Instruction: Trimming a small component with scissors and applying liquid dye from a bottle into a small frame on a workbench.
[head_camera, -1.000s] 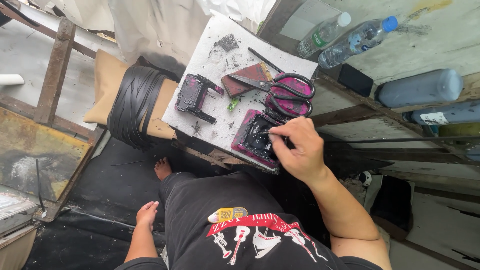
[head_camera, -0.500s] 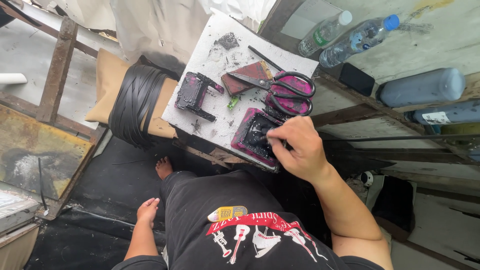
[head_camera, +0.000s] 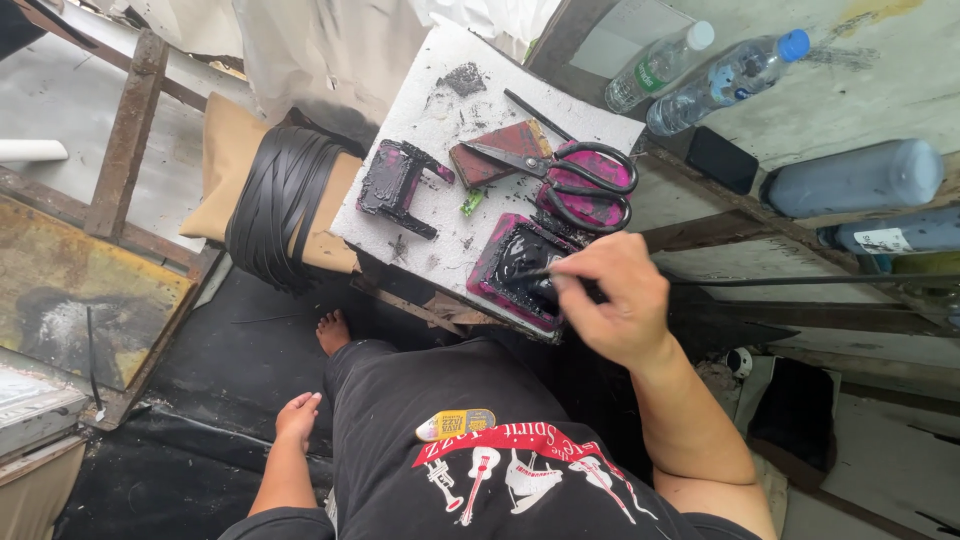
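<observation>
- Right hand (head_camera: 612, 300): fingers closed on a thin dark tool, tip dipped in the ink-stained pink tray (head_camera: 520, 270) at the near edge of the white surface (head_camera: 420, 150).
- Left hand (head_camera: 298, 417): empty, fingers loose, down beside the knee.
- Black scissors (head_camera: 570, 175): lying just beyond the tray.
- Two plastic bottles (head_camera: 700, 70): farther right, off the surface.
</observation>
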